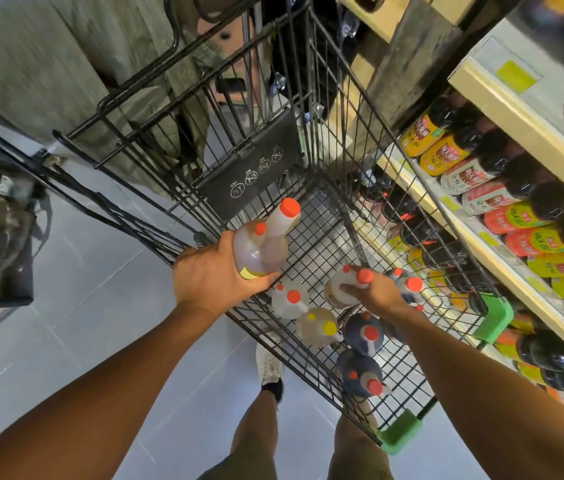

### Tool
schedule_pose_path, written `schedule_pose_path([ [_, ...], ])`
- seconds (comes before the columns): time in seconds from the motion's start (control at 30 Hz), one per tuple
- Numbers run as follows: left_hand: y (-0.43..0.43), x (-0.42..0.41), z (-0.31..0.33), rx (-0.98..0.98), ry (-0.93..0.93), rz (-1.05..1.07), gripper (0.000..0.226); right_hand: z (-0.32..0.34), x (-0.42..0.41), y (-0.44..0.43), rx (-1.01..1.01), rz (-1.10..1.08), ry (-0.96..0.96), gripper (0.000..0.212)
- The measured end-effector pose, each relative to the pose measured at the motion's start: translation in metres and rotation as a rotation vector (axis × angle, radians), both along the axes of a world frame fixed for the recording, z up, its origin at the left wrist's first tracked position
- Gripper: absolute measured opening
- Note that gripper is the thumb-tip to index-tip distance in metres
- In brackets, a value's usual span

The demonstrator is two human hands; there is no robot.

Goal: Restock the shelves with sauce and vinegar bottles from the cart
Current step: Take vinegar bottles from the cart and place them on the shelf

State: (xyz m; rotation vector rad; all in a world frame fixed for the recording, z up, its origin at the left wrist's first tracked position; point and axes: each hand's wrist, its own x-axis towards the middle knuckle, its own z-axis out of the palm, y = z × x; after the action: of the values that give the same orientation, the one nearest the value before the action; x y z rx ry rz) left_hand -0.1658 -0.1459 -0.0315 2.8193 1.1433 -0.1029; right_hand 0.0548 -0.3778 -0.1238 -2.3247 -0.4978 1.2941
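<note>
Step in hand: lift bottles out of the cart (311, 233) for the shelf (495, 258) on the right.

The left grip (214, 275) is curled around the body of a pale amber bottle (260, 252), held above the cart floor. The right grip (376, 294) closes around the neck of a second pale bottle (337, 289) standing in the cart.

Lift straight up to clear the wire side. Support the weight low on the body, since smooth plastic likely slips.

The bottles are rounded, translucent and orange-capped. Dark bottles (363, 334) stand just beside them. The cart is black wire mesh.
</note>
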Motion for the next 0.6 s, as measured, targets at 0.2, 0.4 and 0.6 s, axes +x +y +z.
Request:
schedule_pose_path([
  [0.2, 0.0, 0.004, 0.011, -0.063, -0.003, 0.027, 0.102, 0.067, 0.016, 0.002, 0.142, -0.101, -0.006, 0.032],
  [0.4, 0.002, 0.02, 0.045, -0.658, -0.235, 0.283, 0.091, 0.148, 0.031, -0.004, 0.372, -0.118, -0.017, 0.022],
  [0.6, -0.014, 0.04, 0.09, -1.535, -0.652, 0.238, 0.048, 0.241, 0.032, -0.009, 0.47, -0.156, -0.01, 0.018],
])
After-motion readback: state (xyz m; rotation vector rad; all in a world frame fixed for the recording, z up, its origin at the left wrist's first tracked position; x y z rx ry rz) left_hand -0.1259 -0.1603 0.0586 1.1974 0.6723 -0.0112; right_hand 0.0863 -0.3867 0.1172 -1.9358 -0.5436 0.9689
